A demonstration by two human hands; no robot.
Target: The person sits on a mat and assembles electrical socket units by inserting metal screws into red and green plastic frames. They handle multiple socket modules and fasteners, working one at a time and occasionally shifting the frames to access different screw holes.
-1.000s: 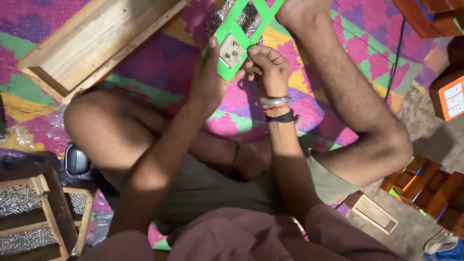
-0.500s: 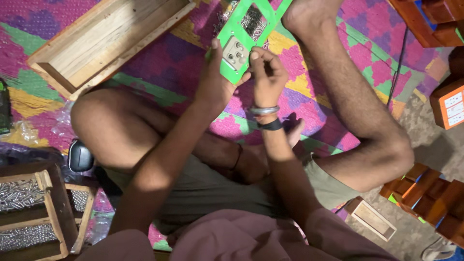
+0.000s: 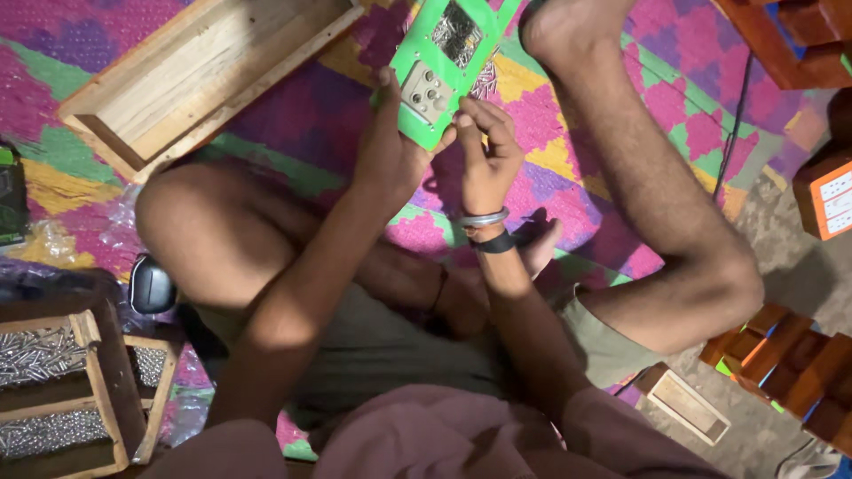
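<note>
I sit cross-legged on a bright patterned mat. A green frame (image 3: 444, 62) with a grey switch plate fitted into its near cell lies tilted over the mat between my knees. My left hand (image 3: 390, 151) grips the frame's near left edge from below. My right hand (image 3: 484, 155), with a metal bangle and a dark band on the wrist, has its fingertips pinched at the frame's near right corner beside the switch plate. Whether something small sits between those fingertips cannot be made out. A pile of small metal screws shows through the frame's far cell.
A long empty wooden tray (image 3: 195, 75) lies at the upper left. A wooden box (image 3: 71, 390) with compartments of metal screws stands at the lower left. Orange and brown blocks (image 3: 790, 364) are stacked at the right, and a small wooden box (image 3: 683, 404) lies near my right knee.
Both hands and the green frame sit slightly farther from me and to the right in view. My right fingertips have shifted along the frame's near corner.
</note>
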